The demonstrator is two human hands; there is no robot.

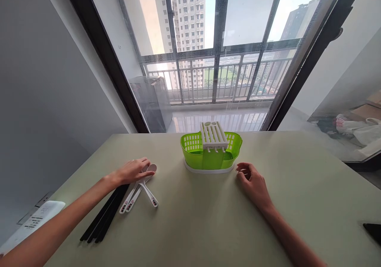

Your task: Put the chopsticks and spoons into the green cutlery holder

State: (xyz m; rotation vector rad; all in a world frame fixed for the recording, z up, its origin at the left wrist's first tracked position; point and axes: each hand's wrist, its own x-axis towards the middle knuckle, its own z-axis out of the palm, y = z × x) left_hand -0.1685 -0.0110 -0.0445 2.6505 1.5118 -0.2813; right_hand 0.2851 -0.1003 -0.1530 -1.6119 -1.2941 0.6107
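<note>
Pale green tabletop fills the lower part of the view, set against a tall window that looks out on a balcony rail and high-rise blocks. At twelve o'clock on the table, near its far edge, stands a bright green basket with slotted walls on a white base, and a white slotted rack sits across its top.

At about ten o'clock from the table's middle, the left hand lies palm down on the bowls of the white spoons, its fingers stretched forward and held close together, touching them but not closed around them. The spoon handles fan out toward the person. Just beside them, at eight o'clock, a bundle of black chopsticks runs diagonally under the wrist.

The right hand rests on the table at about one o'clock, just beside the basket's right end, fingers loosely curled inward and holding nothing.

A white remote lies off the table's left edge at eight o'clock. A dark flat object sits at the right edge at four o'clock.
</note>
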